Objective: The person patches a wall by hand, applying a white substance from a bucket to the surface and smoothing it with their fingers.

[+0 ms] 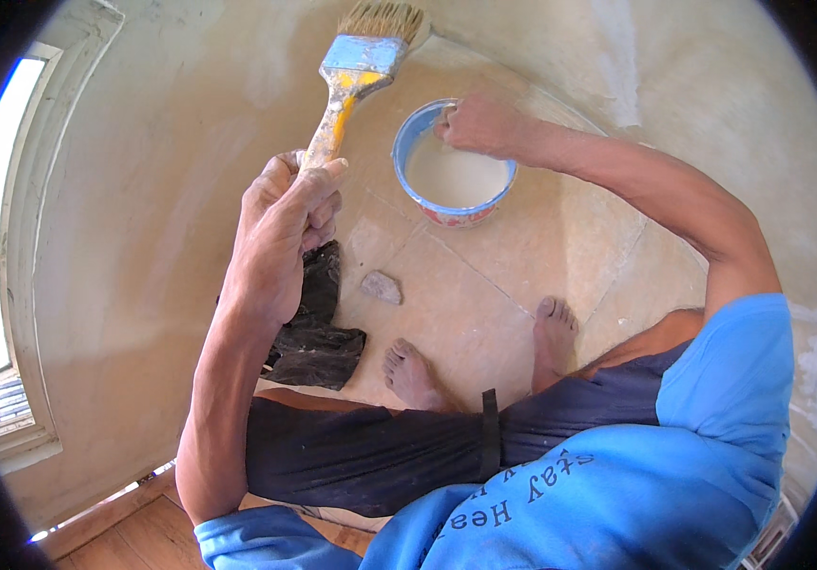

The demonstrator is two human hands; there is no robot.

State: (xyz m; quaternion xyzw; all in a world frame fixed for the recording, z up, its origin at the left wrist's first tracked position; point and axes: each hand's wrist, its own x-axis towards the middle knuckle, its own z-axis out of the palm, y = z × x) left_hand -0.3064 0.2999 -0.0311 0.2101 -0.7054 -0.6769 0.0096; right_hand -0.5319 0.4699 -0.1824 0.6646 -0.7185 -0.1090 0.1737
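My left hand (289,214) is closed round the yellow handle of a wide paintbrush (363,55), held up in front of the wall with its bristles upward. Dried white smears cover the handle and the blue ferrule. At the far side of a blue-rimmed bucket (465,208), my right hand (480,125) is closed over the rim. Its fingertips are partly hidden, but they seem to grip the edge. Inside the bucket is a milky off-white liquid (454,179). The bucket is to the right of the brush, low over the tiled floor.
Black crumpled plastic (318,342) lies on the tiled floor (465,313) below my left forearm, with a grey stone-like chunk (382,287) beside it. My bare feet stand nearby. Plastered walls rise left and right; a window (0,228) is at the left edge.
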